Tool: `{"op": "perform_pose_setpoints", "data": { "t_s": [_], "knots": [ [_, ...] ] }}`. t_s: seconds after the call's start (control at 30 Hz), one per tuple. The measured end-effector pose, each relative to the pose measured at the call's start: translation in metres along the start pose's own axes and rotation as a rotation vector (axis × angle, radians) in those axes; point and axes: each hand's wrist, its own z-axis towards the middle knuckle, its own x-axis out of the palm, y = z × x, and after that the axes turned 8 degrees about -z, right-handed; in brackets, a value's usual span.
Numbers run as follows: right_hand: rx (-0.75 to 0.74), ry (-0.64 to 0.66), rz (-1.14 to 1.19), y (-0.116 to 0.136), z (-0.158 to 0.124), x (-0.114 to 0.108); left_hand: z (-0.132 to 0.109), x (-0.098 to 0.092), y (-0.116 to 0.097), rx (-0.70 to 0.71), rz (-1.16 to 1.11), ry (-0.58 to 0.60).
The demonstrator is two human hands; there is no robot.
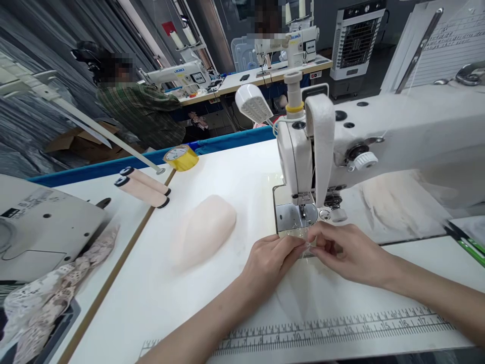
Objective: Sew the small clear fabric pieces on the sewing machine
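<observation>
My left hand (271, 263) and my right hand (343, 253) meet just in front of the needle area of a white sewing machine (299, 162). Both have their fingers pinched together, the fingertips almost touching. Something small, pale and see-through shows between them, too fine to name. Behind the fingertips are the presser foot (302, 211) and the metal needle plate (290, 217). A pale beige, cup-shaped piece of fabric (212, 227) lies on the white table left of my left hand.
A printed ruler (322, 331) runs along the table's front edge. Yellow tape (182, 157) and beige thread spools (142, 189) sit left; green-handled snips (468, 245) and sheer beige fabric (397, 202) right. Lace (71, 278) lies far left. Two people work at machines beyond.
</observation>
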Motion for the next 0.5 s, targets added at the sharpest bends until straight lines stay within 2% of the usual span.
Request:
{"op": "perform_pose_setpoints", "data": {
  "t_s": [0.17,0.27,0.4,0.5],
  "knots": [
    [-0.056,-0.029,-0.009,0.0002,-0.0004,-0.0007,-0.0008,0.0004,0.0004,0.013,-0.020,-0.014],
    [-0.147,-0.136,-0.059,-0.0030,-0.0015,0.0004,-0.0022,0.0005,-0.0005,0.005,-0.049,-0.019],
    [-0.418,-0.342,-0.387,-0.0065,-0.0052,0.0002,-0.0026,-0.0009,-0.0054,-0.145,-0.130,0.065],
    [-0.618,-0.362,-0.627,-0.0049,-0.0096,-0.0040,-0.0019,-0.0015,-0.0077,-0.156,-0.166,0.125]
  ]
}}
